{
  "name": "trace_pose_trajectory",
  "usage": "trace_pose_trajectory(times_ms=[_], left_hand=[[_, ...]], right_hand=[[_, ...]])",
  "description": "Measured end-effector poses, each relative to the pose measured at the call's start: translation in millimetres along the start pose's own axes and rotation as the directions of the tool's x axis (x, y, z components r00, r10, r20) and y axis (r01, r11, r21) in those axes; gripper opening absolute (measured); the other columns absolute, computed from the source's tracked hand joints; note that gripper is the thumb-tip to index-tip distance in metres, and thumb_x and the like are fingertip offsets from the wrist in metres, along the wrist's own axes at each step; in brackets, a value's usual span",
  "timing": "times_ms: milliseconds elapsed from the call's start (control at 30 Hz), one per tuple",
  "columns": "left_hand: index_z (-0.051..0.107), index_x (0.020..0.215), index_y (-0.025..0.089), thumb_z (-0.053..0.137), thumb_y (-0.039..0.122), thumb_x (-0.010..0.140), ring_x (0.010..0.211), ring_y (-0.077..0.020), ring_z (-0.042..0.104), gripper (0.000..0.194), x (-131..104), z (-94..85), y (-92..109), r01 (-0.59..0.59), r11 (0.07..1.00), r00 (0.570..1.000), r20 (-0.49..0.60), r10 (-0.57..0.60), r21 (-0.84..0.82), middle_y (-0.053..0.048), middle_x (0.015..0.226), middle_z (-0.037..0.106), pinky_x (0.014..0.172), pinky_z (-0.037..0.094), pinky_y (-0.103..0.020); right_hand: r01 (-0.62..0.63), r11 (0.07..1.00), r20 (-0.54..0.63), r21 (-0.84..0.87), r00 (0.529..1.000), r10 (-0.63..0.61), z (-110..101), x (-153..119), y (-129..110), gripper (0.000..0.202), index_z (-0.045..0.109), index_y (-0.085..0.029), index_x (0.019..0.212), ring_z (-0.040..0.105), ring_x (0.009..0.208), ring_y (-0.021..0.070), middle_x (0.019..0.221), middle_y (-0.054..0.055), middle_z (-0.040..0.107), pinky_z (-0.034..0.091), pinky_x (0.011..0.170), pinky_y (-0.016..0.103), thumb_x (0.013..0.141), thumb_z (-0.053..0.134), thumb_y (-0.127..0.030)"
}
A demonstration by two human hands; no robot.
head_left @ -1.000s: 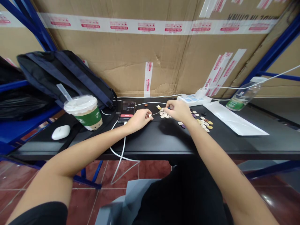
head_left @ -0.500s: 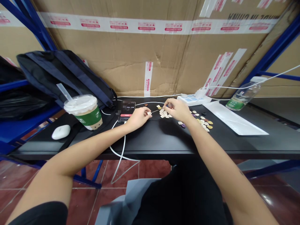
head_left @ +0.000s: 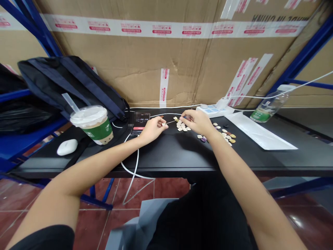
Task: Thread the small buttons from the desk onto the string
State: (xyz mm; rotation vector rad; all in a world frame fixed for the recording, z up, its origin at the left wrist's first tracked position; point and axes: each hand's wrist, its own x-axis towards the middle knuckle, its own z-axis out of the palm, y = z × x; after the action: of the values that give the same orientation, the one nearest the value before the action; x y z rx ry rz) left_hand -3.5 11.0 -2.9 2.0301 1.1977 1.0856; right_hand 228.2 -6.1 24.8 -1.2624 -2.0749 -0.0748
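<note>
A small cream button (head_left: 164, 124) is pinched between the thumb and fingers of my left hand (head_left: 152, 130), just above the black table (head_left: 161, 152). From it a thin straight rod (head_left: 171, 122) runs across to my right hand (head_left: 199, 122), whose fingers are closed on its other end. Something dark blue shows at those fingers, mostly hidden. The rod's tip meets the button, but whether it passes through a hole is too small to tell. Between my hands, beyond the rod, lies a cluster of cream buttons (head_left: 181, 126). More loose buttons (head_left: 225, 135), some yellowish or purple, lie right of my right wrist.
A lit phone (head_left: 139, 129) with a white cable (head_left: 134, 172) lies beside my left hand. Further left are a lidded drink cup (head_left: 100, 131), a white earbud case (head_left: 67, 147) and a backpack (head_left: 78, 80). A power strip (head_left: 215, 110), white envelope (head_left: 260, 132) and bottle (head_left: 269, 106) stand right.
My left hand has shifted very slightly left with the button. The phone's timer has advanced. My right hand keeps its grip on the rod almost in place.
</note>
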Motion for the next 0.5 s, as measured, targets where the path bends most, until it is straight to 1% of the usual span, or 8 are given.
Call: trace_pose_trajectory(times_ms=[200,400,500], left_hand=[[0.066,0.09,0.015,0.075,0.024,0.081,0.078,-0.0175,0.067,0.016,0.5,-0.4,-2.5,0.008,0.999,1.0,0.026,-0.008,0.033,-0.005,0.083,0.071,0.076,0.054,-0.032],[0.066,0.091,0.015,0.075,0.025,0.081,0.079,-0.0173,0.068,0.017,-0.3,-1.2,-0.6,-0.006,0.999,1.0,0.025,0.005,0.051,-0.005,0.083,0.071,0.077,0.055,-0.032],[0.066,0.089,0.016,0.076,0.024,0.081,0.079,-0.0175,0.069,0.015,-0.1,-0.9,-1.5,-0.005,0.999,0.999,0.038,0.003,0.042,-0.005,0.083,0.072,0.076,0.055,-0.031]], right_hand=[[0.099,0.995,-0.027,0.009,0.995,-0.099,3.1,1.1,5.6,0.017,0.069,-0.021,0.09,0.055,0.071,0.0163,0.08,0.003,0.064,0.035,0.064,0.028,0.089,0.058,-0.035],[0.052,0.999,0.008,0.017,0.999,-0.052,1.8,0.7,4.5,0.021,0.068,-0.021,0.087,0.052,0.066,0.0156,0.076,0.002,0.064,0.035,0.064,0.028,0.09,0.057,-0.038],[0.078,0.997,0.015,0.004,0.997,-0.078,1.3,1.0,3.7,0.019,0.068,-0.021,0.092,0.055,0.072,0.0171,0.082,0.003,0.065,0.036,0.066,0.028,0.09,0.056,-0.036]])
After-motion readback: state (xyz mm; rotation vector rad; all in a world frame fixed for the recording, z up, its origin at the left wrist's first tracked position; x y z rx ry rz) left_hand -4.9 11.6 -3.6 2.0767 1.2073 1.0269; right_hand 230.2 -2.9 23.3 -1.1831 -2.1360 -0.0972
